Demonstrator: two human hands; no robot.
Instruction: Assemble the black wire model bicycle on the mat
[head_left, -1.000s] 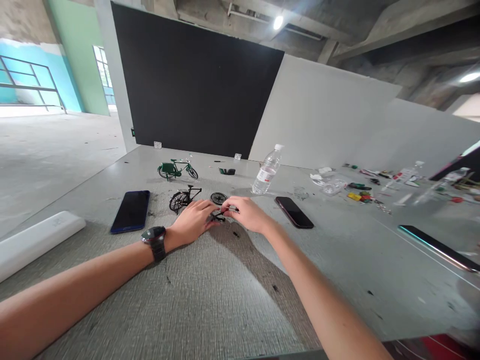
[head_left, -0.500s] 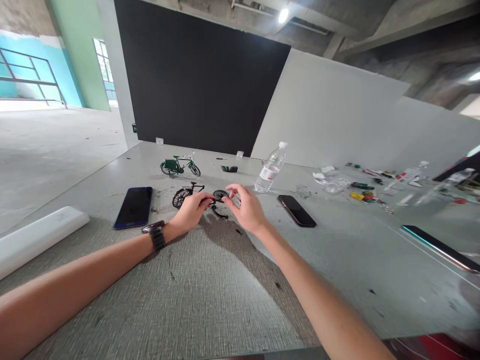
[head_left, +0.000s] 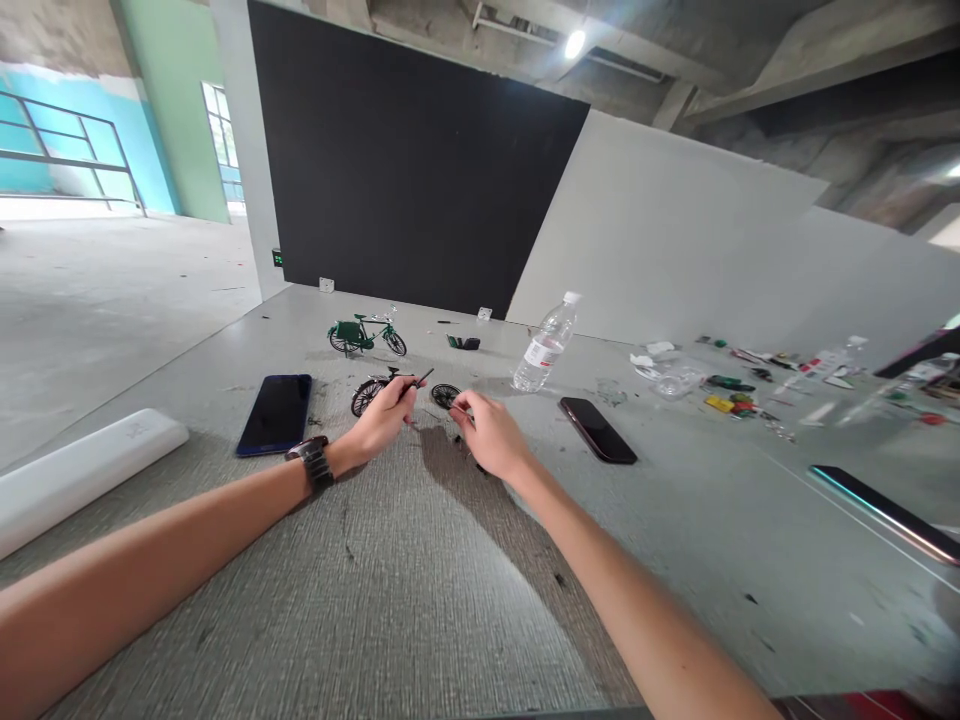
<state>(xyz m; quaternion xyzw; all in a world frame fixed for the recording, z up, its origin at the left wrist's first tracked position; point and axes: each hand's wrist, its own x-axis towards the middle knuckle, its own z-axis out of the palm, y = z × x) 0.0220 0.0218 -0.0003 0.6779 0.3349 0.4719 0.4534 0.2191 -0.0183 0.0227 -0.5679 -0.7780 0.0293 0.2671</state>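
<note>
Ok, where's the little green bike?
In the head view, the green model bicycle stands left of centre on the table, just beyond the black model bicycle, in front of the black panel.

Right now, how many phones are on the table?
3: a blue-edged phone left of the left hand, a black phone right of the right hand, a shiny-edged phone far right.

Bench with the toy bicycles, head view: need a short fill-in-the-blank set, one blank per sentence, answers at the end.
The toy bicycle with side bags is ____. The thin dark part is held in the person's ____ hand. The long block at the left edge is ____.

Missing words: green; left; white.
</note>
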